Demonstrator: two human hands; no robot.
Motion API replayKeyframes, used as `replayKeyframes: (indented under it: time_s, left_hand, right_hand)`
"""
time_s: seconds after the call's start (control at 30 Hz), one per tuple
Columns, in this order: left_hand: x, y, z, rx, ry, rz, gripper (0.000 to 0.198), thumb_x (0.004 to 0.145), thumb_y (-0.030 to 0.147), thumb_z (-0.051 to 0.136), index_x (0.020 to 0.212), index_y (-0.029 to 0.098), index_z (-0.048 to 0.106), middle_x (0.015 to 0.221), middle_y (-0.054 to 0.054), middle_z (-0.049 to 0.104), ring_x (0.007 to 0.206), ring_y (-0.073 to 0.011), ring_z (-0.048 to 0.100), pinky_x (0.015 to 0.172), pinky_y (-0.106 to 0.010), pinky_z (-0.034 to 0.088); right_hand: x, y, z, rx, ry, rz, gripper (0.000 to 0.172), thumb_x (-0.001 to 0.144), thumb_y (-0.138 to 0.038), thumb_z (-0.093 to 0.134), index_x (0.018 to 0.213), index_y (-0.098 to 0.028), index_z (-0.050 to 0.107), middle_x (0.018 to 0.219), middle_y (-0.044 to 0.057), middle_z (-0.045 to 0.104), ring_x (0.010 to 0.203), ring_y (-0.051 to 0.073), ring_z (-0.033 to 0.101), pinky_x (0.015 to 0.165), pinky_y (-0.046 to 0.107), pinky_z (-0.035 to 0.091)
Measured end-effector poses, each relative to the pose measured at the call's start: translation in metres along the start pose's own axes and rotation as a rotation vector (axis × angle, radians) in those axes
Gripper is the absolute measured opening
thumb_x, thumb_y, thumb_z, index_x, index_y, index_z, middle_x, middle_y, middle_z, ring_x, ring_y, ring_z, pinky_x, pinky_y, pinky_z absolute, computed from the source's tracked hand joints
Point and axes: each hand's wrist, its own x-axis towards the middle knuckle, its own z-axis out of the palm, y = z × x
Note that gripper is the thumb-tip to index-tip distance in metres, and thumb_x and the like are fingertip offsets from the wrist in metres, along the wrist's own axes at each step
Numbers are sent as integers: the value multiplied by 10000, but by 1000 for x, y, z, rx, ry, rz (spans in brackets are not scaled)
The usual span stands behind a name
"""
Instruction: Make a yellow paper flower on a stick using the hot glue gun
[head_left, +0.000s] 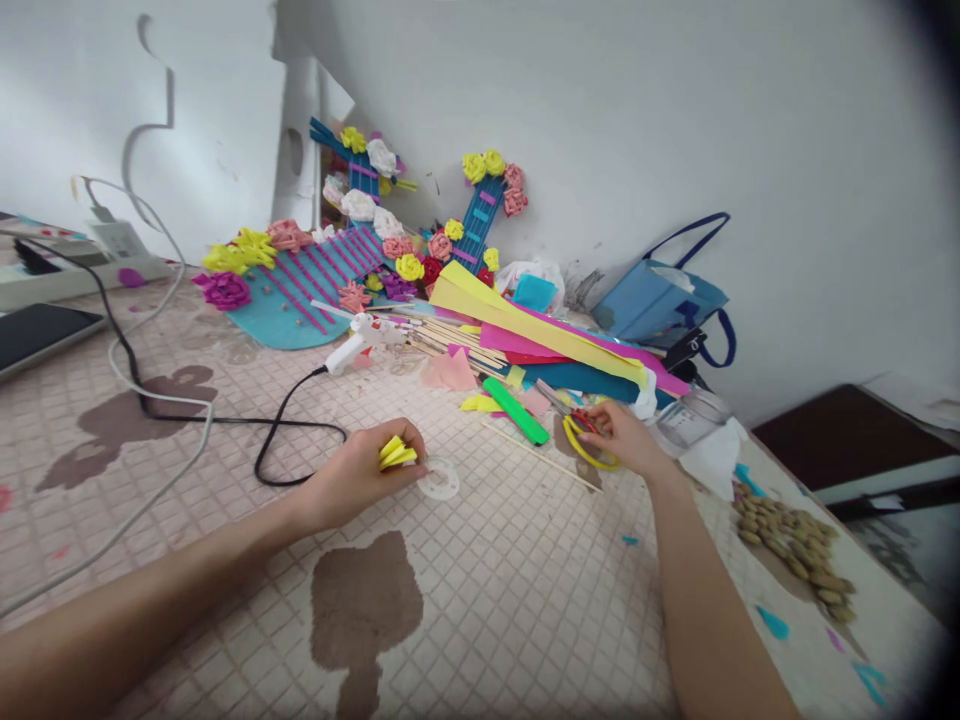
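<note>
While our left grip (364, 475) is snugly clasping yellow paper (396, 453) far from the right edge of the worktop (525, 580), our right grip (622, 435) is pinching the scissors' handles (569, 431) nearer it; pointing blades (553, 394) away should be helping.

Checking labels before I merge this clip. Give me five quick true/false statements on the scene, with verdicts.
1. The left hand holds folded yellow pieces. True.
2. The green tool lies on the table. True.
3. The right hand is closed around the green tool. False: its fingers are on the handles of the scissors.
4. A black cable leads to the white glue gun. True.
5. The peanuts sit between the two hands. False: they lie to the right of the right forearm.
</note>
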Motion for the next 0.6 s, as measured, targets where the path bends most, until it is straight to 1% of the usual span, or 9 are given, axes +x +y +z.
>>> replayKeyframes:
  time_s: [0.03, 0.1, 0.13, 0.17, 0.23, 0.3, 0.37, 0.43, 0.6]
  left_hand:
    - [0, 0, 0, -8, 7, -2, 140, 784, 307, 585, 833, 183, 542, 761, 16, 594, 694, -132, 539, 642, -241, 424]
    - [1, 1, 0, -27, 14, -6, 165, 778, 327, 597, 829, 180, 543, 750, 18, 589, 679, -127, 533, 625, -234, 421]
    - [1, 1, 1, -39, 17, -10, 175, 775, 335, 602, 828, 179, 542, 750, 18, 588, 673, -124, 530, 619, -232, 421]
    - [1, 1, 1, -54, 18, -14, 184, 771, 340, 607, 828, 178, 541, 752, 19, 586, 667, -121, 527, 612, -229, 420]
    - [2, 1, 1, -93, 25, -28, 199, 765, 344, 617, 830, 176, 533, 745, 23, 575, 644, -111, 513, 595, -223, 416]
    - [2, 1, 2, -134, 28, -51, 214, 756, 346, 629, 828, 175, 522, 721, 30, 556, 621, -103, 497, 576, -218, 409]
    - [3, 1, 2, -183, 32, -74, 232, 745, 349, 639, 828, 175, 509, 715, 32, 550, 620, -102, 497, 569, -218, 411]
    - [3, 1, 3, -245, 42, -86, 261, 730, 351, 651, 846, 178, 493, 733, 29, 556, 639, -107, 515, 582, -225, 424]
    - [3, -3, 5, -343, 24, -80, 389, 725, 350, 660, 1019, 183, 469, 741, 34, 564, 646, -110, 533, 603, -235, 432]
  right_hand:
    - [0, -8, -1, 6, 49, -7, 274, 699, -364, 652, 894, -200, 552, 913, 71, 600, 765, 205, 580, 694, 351, 456]
    - [-1, -35, 2, 97, 261, -20, 227, 775, -379, 582, 911, -197, 581, 966, 97, 607, 776, 208, 592, 698, 359, 461]
    - [-3, -53, 5, 192, 314, -35, 209, 812, -385, 545, 898, -200, 591, 901, 82, 623, 759, 202, 595, 695, 352, 464]
    - [-7, -72, 10, 316, 305, -40, 220, 840, -402, 516, 893, -205, 597, 788, 53, 625, 702, 189, 593, 672, 341, 465]
    - [-18, -112, 25, 558, 105, -91, 262, 858, -446, 504, 865, -205, 606, 655, 12, 587, 610, 164, 570, 589, 302, 453]
    - [-32, -146, 41, 741, -196, -160, 286, 865, -466, 506, 920, -203, 606, 740, 23, 617, 593, 137, 563, 548, 275, 444]
    - [-45, -169, 55, 855, -390, -194, 301, 835, -455, 568, 1007, -209, 579, 834, 27, 611, 605, 118, 557, 542, 258, 444]
    - [-53, -181, 67, 925, -467, -158, 338, 778, -422, 656, 1028, -221, 550, 779, -6, 583, 593, 106, 535, 530, 240, 434]
    - [-55, -187, 79, 1008, -417, -41, 245, 771, -389, 663, 863, -210, 523, 687, -42, 542, 539, 86, 498, 494, 221, 420]
